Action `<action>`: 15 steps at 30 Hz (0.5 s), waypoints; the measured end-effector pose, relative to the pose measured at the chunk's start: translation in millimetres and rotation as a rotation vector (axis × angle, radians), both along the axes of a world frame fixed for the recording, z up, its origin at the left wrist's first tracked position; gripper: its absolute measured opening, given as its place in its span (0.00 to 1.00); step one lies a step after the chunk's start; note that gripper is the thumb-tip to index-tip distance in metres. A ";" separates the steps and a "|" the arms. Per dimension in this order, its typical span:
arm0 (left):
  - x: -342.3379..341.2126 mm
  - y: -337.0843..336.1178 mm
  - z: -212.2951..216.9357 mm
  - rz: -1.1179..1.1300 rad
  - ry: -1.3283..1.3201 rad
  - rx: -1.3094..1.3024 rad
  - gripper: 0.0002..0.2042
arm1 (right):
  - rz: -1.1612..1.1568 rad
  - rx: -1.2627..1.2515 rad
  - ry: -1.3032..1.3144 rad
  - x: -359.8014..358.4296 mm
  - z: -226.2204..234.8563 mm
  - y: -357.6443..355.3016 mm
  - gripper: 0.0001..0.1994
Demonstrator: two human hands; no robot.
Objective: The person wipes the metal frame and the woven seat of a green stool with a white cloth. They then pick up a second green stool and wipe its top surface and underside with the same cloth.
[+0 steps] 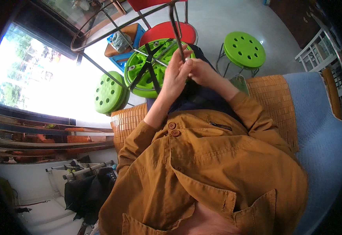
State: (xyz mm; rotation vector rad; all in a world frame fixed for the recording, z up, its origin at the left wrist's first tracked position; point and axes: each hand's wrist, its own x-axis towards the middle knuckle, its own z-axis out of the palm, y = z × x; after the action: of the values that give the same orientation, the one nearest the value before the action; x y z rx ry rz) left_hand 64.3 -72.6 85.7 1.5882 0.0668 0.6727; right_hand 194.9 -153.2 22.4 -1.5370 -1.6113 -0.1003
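An overturned stool rests on my lap, with its round green plastic seat [139, 87] tilted and its grey metal legs [118, 29] pointing up and away. Black straps [149, 62] cross over the underside of the seat. My left hand [173, 76] is closed around one upright leg, fingers on its far side. Against the same leg, my right hand [207, 73] is closed with its thumb and fingertips meeting the left thumb. What the right fingertips pinch, if anything, is hidden.
Green stools with holed seats stand at right [244, 50] and left [110, 92]. Ahead are a red chair [169, 34] and a blue-and-brown step stool [133, 33]. I sit on a woven mat [273, 105] beside blue padding [316, 129]. Dark folded fabric [86, 194] lies lower left.
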 end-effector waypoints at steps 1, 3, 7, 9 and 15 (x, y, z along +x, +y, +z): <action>2.8 -3.5 2.8 0.008 -0.024 -0.025 0.14 | -0.001 0.016 0.011 -11.2 4.4 -4.5 0.04; -0.7 0.5 -5.0 0.039 0.025 -0.199 0.14 | -0.001 -0.027 -0.015 -13.9 3.6 -2.6 0.03; -15.4 6.8 -15.2 -0.045 0.000 -0.267 0.17 | 0.054 0.030 -0.156 1.2 -1.3 2.7 0.03; -23.0 4.9 -9.7 -0.063 0.034 -0.191 0.18 | -0.054 0.046 -0.119 27.1 -15.1 9.7 0.04; -49.0 17.2 -12.3 -0.240 0.044 -0.105 0.18 | -0.358 -0.046 -0.231 90.3 -31.3 29.9 0.06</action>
State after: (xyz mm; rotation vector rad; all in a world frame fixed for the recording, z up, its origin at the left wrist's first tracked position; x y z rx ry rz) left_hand 15.3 -55.4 73.4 1.4809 -0.0549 0.4404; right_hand 285.2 -123.3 -8.9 -1.8932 -1.5017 -0.4542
